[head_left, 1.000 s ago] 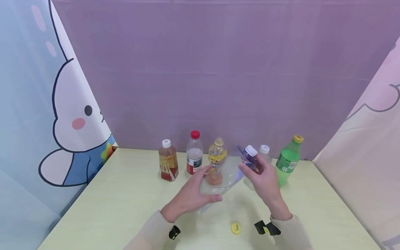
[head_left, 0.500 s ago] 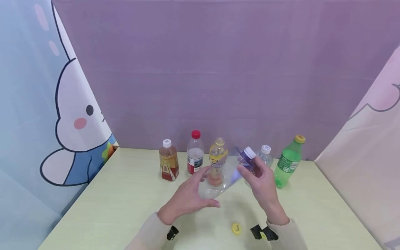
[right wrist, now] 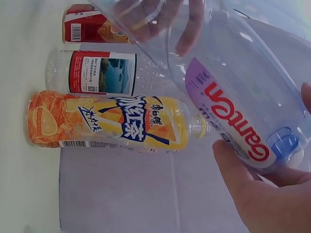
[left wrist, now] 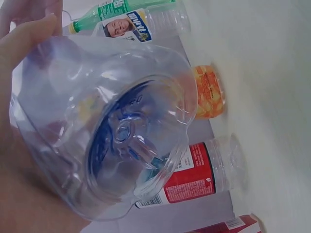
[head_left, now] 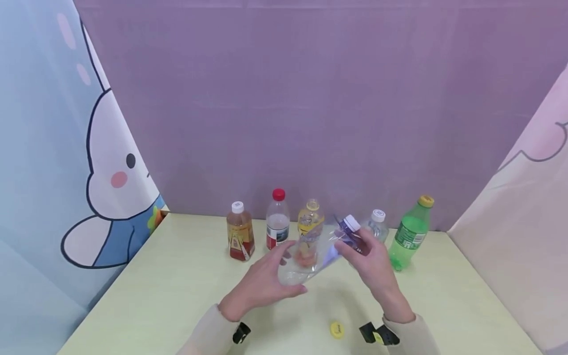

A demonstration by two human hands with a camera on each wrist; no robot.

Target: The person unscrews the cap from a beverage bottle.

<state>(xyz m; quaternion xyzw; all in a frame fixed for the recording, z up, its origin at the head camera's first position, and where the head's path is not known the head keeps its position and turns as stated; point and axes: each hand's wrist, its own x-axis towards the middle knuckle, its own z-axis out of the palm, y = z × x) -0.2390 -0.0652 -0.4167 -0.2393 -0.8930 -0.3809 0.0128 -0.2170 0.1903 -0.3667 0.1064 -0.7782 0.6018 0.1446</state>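
Observation:
A large clear plastic water bottle (head_left: 326, 246) is held tilted above the table, its white cap (head_left: 352, 223) up at the right. My left hand (head_left: 264, 286) holds the base end, fingers behind it and thumb below. In the left wrist view, the moulded bottom of the water bottle (left wrist: 141, 131) faces the camera. My right hand (head_left: 372, 264) grips the other end near the cap, thumb in front and fingers around the far side. A purple and white label with red lettering (right wrist: 238, 124) shows in the right wrist view, beside a blue part near the neck.
Along the back of the table (head_left: 177, 276) stand a brown drink bottle (head_left: 240, 234), a red-capped bottle (head_left: 278, 217), an uncapped yellow-labelled tea bottle (head_left: 310, 217), a white-capped clear bottle (head_left: 378, 224) and a green bottle (head_left: 410, 234). A loose yellow cap (head_left: 337, 330) lies in front.
Both hands have shifted slightly left and down in the head view, carrying the water bottle with them. The standing bottles keep their places on the table.

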